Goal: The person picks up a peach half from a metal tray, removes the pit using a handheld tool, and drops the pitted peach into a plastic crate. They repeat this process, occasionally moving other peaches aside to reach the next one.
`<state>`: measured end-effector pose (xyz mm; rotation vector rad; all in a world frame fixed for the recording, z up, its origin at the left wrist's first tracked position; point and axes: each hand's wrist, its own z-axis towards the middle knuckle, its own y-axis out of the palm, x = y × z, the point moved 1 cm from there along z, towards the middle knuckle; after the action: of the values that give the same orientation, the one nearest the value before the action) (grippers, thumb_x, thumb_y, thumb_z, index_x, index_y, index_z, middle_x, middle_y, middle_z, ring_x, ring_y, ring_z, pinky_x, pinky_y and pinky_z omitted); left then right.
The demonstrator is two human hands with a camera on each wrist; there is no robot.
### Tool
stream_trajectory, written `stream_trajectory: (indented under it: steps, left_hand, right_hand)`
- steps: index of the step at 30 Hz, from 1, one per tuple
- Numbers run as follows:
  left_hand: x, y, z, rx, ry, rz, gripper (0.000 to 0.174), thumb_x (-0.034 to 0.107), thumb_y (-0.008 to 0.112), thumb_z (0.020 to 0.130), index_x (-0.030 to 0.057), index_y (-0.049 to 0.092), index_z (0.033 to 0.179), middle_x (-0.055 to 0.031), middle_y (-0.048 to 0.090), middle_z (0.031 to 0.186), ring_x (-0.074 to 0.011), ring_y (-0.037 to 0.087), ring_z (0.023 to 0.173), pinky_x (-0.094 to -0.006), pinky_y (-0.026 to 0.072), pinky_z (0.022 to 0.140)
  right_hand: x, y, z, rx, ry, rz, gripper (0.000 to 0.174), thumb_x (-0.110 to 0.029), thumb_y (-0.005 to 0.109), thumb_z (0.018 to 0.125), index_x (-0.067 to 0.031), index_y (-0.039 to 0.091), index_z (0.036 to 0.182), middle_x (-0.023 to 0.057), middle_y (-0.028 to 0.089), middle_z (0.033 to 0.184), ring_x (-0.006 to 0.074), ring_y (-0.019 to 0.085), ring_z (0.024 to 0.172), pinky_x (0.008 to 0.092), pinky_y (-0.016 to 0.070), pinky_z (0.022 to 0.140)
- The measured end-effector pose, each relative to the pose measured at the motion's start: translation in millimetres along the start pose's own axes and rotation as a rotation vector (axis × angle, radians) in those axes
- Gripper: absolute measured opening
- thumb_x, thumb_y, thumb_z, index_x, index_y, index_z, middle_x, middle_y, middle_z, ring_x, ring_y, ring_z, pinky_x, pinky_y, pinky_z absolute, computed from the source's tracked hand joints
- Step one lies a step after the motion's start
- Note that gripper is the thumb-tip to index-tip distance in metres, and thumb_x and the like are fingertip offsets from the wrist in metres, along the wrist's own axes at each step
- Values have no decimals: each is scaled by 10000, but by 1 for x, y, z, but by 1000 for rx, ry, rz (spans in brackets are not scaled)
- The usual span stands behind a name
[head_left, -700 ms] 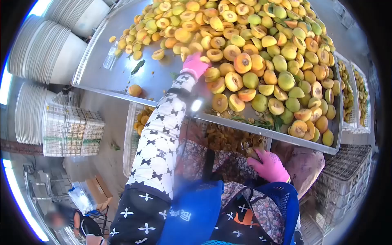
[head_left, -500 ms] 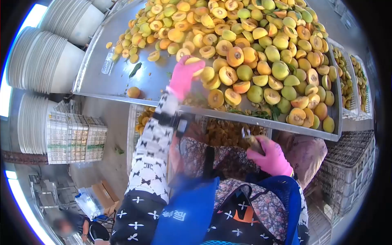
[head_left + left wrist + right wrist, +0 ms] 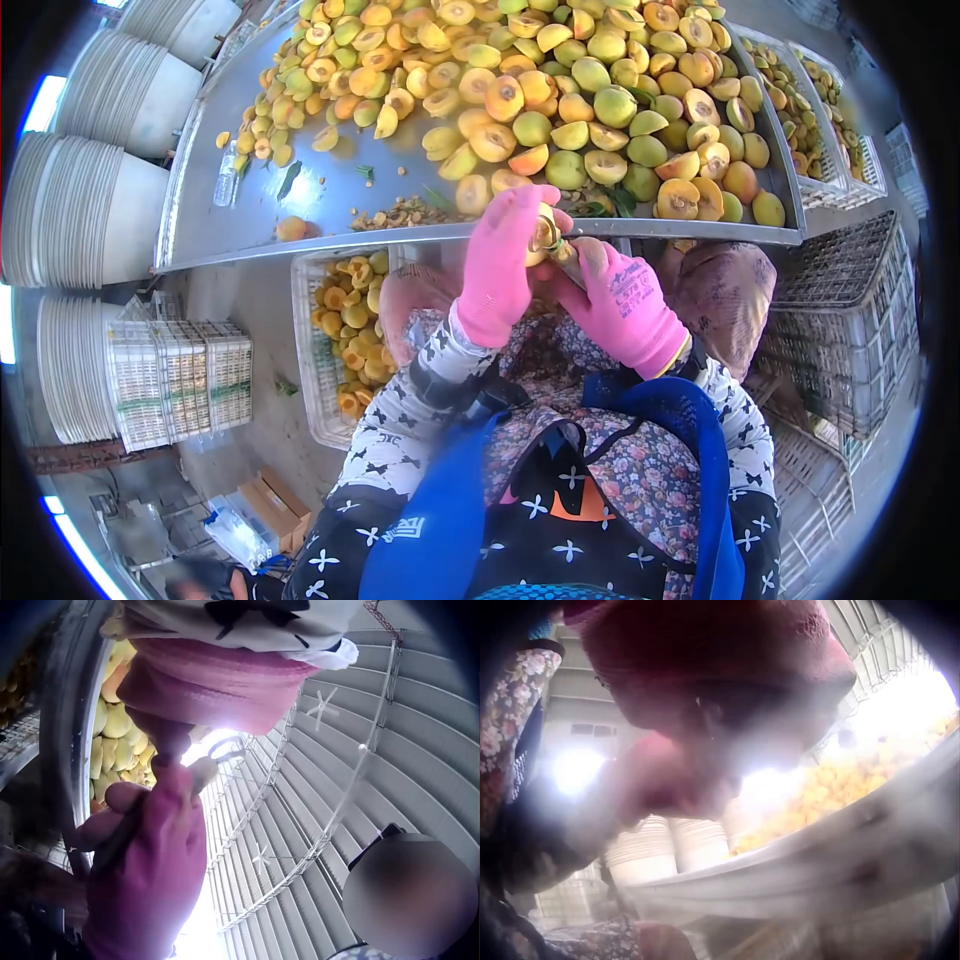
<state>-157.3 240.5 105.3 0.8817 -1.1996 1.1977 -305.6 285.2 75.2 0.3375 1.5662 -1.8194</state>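
In the head view my left hand (image 3: pixel 512 228), in a pink glove, grips a yellow apricot-like fruit (image 3: pixel 544 233) just in front of the metal table's near edge (image 3: pixel 420 232). My right hand (image 3: pixel 598 283), also in a pink glove, holds a small metal tool (image 3: pixel 563 254) against that fruit. A big heap of whole and halved yellow-orange fruit (image 3: pixel 560 90) covers the table beyond. The left wrist view shows the left glove (image 3: pixel 217 682) above the right hand (image 3: pixel 150 877) gripping the tool. The right wrist view is blurred, with the right glove (image 3: pixel 705 660) close up.
A white crate of halved fruit (image 3: pixel 350 320) stands under the table at the left. Stacked white tubs (image 3: pixel 90 190) and stacked trays (image 3: pixel 180 375) fill the far left. Empty wire crates (image 3: pixel 850 320) stand at the right. Trays of fruit (image 3: pixel 800 100) lie beyond the table's right end.
My left hand took a fruit from the heap and drew it back to the table's near edge. My right hand rose with the tool to meet it.
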Motion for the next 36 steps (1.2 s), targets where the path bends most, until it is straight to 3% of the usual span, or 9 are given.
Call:
stream_trajectory:
  steps: [3, 10, 13, 19, 22, 25, 30, 33, 36]
  left_hand:
    - [-2, 3, -3, 79, -447, -499, 345, 257, 669, 933, 12, 586, 1160, -103, 685, 962, -179, 649, 825, -291, 526, 759]
    - [-9, 5, -7, 58, -333, -423, 366, 338, 555, 1013, -11, 592, 1119, -100, 656, 920, -136, 624, 839, -263, 503, 781]
    - [-7, -3, 1, -17, -362, -400, 420, 396, 516, 1030, -10, 624, 1025, -112, 660, 857, -150, 634, 760, -264, 513, 705]
    - [-2, 10, -2, 197, -383, -380, 537, 466, 440, 1045, -5, 644, 888, -107, 658, 765, -167, 605, 579, -272, 511, 567]
    - [-9, 9, 2, 118, -360, -323, 547, 470, 427, 1048, -5, 642, 883, -103, 660, 765, -162, 603, 573, -269, 510, 565]
    - [-13, 4, 4, -42, -378, -268, 540, 459, 418, 1053, -1, 639, 877, -100, 661, 768, -158, 600, 571, -265, 503, 560]
    - [-13, 12, -3, 166, -383, -352, 557, 455, 397, 1060, 1, 637, 844, -98, 661, 765, -159, 600, 572, -263, 495, 550]
    - [-18, 20, -6, 241, -111, -244, 569, 458, 389, 1061, 3, 635, 824, -103, 657, 758, -164, 611, 592, -275, 500, 550]
    - [-9, 8, 0, -33, -395, -314, 553, 462, 395, 1056, 7, 633, 850, -111, 657, 766, -174, 621, 622, -291, 510, 567]
  right_hand:
    - [0, 2, -8, -46, 27, 62, 291, -227, 682, 876, -52, 499, 1021, 172, 626, 863, 374, 649, 773, 468, 505, 649]
    - [-6, 8, -15, -30, 77, 466, 285, -164, 730, 835, -29, 490, 908, 206, 594, 730, 462, 594, 714, 491, 446, 579]
    - [0, 7, -18, 37, -86, 370, 275, -158, 722, 841, -23, 499, 930, 161, 576, 685, 386, 597, 596, 455, 436, 535]
    - [-17, -6, -12, -541, 616, 1186, 332, -196, 705, 850, -17, 534, 1070, 143, 646, 763, 246, 643, 571, 356, 474, 521]
    - [-15, 0, -13, -468, 534, 957, 347, -203, 702, 861, -17, 533, 1100, 58, 616, 724, 137, 586, 525, 302, 448, 484]
    - [-14, -1, -14, -300, 393, 802, 212, -120, 672, 838, -44, 557, 999, -5, 557, 689, 101, 530, 518, 250, 396, 461]
    - [-13, -11, -8, -611, 680, 1255, 163, -96, 668, 827, -20, 569, 932, 33, 558, 628, 121, 521, 472, 263, 378, 434]
    - [-12, -12, -12, -614, 650, 1387, 147, -78, 667, 818, -12, 568, 905, 31, 547, 614, 121, 505, 451, 264, 365, 423]
    - [-6, -10, -18, -630, 622, 1384, 140, -80, 670, 815, -12, 567, 882, 21, 536, 608, 116, 499, 447, 260, 365, 421]
